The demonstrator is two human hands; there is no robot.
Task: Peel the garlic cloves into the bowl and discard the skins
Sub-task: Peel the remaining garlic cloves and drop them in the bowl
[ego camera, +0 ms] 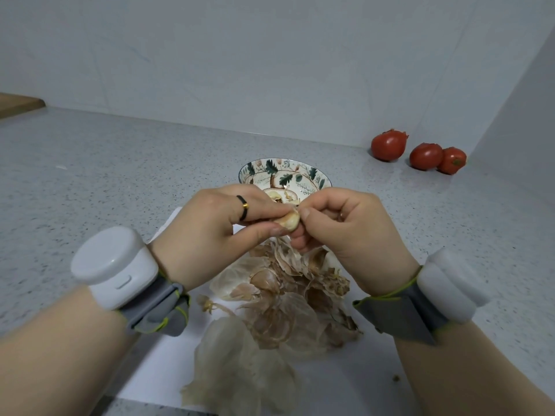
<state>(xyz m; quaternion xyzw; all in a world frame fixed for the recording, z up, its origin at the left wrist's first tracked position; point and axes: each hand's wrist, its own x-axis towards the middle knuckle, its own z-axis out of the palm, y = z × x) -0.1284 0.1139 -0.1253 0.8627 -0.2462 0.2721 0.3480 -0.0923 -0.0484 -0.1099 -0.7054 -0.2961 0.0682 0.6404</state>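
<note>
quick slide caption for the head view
Left hand and right hand pinch a garlic clove over loose skins, bowl behind.

Three red tomatoes (426, 156) far right, wooden board (18, 105) far left, speckled grey counter (120, 175)

No text, label, brand, number or sign can be read anywhere in the view.
</note>
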